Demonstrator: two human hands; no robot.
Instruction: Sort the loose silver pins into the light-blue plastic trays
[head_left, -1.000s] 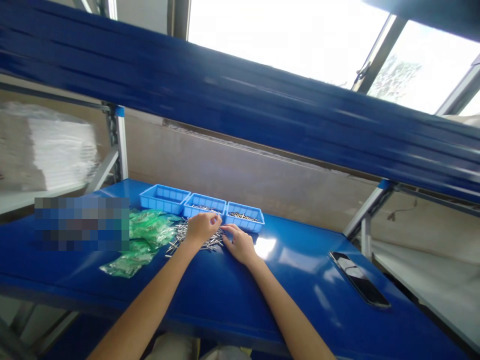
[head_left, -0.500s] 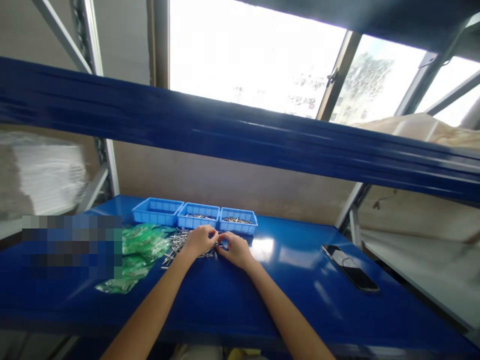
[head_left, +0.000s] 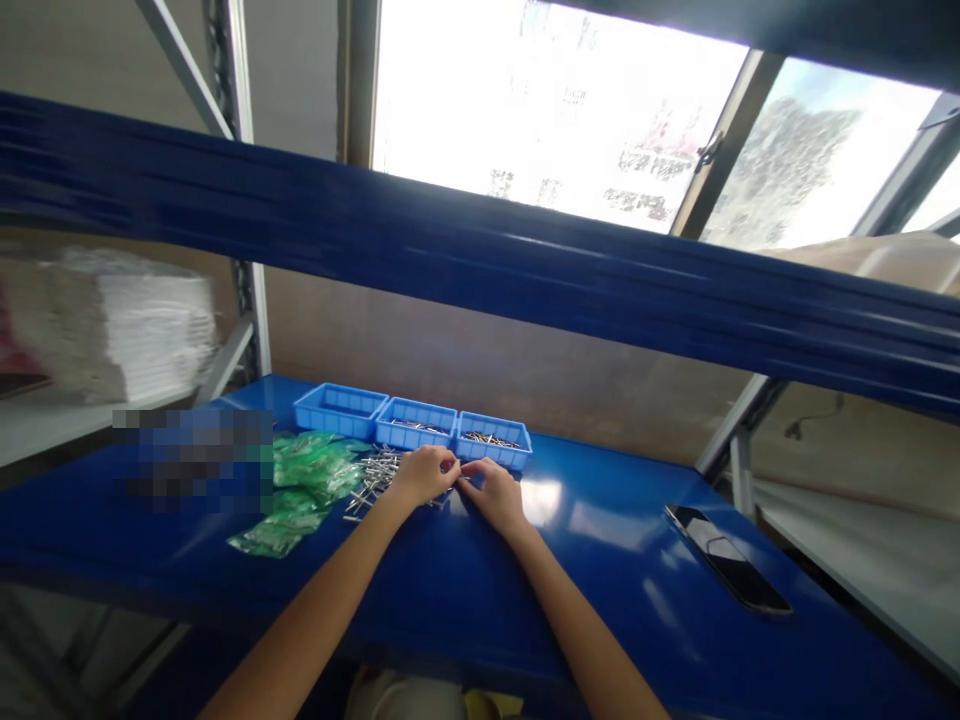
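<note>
My left hand (head_left: 425, 475) is over the right part of a pile of metal pins (head_left: 375, 474) on the blue table (head_left: 480, 590). Its thumb and fingers are pinched together. Close beside it on the right, my right hand (head_left: 493, 492) is also in a pinch, fingertips meeting those of the left. What lies between the fingertips is too small to make out. Behind the hands stand three blue trays in a row: the left tray (head_left: 341, 411) looks empty, while the middle tray (head_left: 415, 424) and the right tray (head_left: 493, 440) hold thin metal pieces.
Green plastic bags (head_left: 307, 476) lie left of the pins, beside a blurred-out patch. A phone (head_left: 727, 558) rests at the right of the table. A blue shelf beam (head_left: 480, 260) crosses above, in front of a window. Wrapped stacks (head_left: 154, 325) sit at the far left.
The view has shifted, so the table and trays appear further right. My hands stay together beside the pins, and their fingertips have drawn closer, narrowing the loop of the right hand.
</note>
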